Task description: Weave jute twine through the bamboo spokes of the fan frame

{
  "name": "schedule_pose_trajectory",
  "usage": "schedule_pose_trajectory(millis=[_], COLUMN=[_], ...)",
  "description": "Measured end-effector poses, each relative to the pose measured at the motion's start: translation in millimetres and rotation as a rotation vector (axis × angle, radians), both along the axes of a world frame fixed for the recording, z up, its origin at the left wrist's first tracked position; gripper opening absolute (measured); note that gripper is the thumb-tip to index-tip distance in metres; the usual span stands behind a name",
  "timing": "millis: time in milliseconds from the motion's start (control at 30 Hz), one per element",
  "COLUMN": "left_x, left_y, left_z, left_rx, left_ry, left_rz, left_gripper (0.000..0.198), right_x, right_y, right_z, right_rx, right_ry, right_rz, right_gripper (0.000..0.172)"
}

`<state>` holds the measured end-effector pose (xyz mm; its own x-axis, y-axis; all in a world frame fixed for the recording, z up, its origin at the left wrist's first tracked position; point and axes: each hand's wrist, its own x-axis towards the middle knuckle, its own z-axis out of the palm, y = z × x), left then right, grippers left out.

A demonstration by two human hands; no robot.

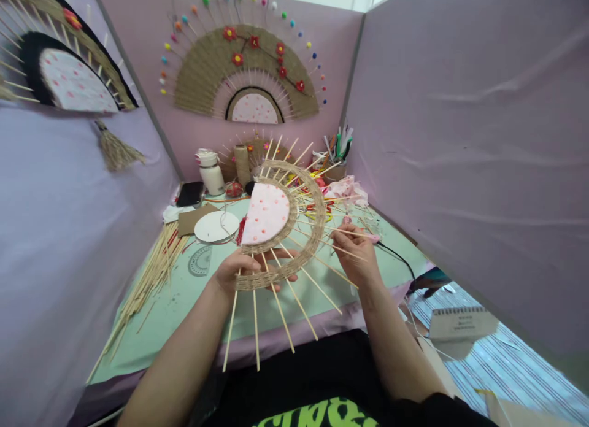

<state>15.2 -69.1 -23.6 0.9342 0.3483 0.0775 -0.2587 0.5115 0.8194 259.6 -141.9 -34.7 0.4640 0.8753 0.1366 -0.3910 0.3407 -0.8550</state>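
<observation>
My left hand [239, 269] grips the lower rim of a half-made fan [280, 230], a pink dotted half-disc ringed with woven jute and radiating bamboo skewers. It is held up on edge above the green mat [184, 304]. My right hand [356, 252] is closed in a pinch on one of the fan's skewers at its right side, next to a pink glue gun [370, 237] lying on the mat.
A pile of loose bamboo skewers [147, 280] lies along the mat's left edge. A white disc [215, 226], cardboard, a white bottle [210, 171], a twine spool [242, 163] and a tool cup [335, 160] crowd the back. Finished fans hang on the pink partition walls.
</observation>
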Motion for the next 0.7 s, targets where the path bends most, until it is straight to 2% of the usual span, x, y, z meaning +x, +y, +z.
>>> schedule_pose_trajectory(millis=[200, 433, 567, 700], left_x=[0.8, -2.6, -4.1, -4.6], left_y=[-2.0, 3.8, 6.9, 7.5], left_z=[-1.7, -6.0, -9.4, -11.3], left_rx=[0.031, 0.018, -0.008, -0.022], left_ry=[0.012, 0.031, 0.026, 0.032], left_rz=[-0.083, -0.134, -0.142, -0.16], left_gripper=[0.068, 0.071, 0.076, 0.075], right_x=[-11.8, -3.5, 3.0, 9.1], right_y=[2.1, 6.0, 7.0, 6.1], right_z=[5.8, 8.3, 6.2, 8.9], right_rx=[-0.04, -0.054, -0.039, -0.054], right_ry=[0.164, 0.311, 0.397, 0.461], right_rz=[0.121, 0.411, 0.524, 0.637], right_gripper=[0.025, 0.021, 0.029, 0.029])
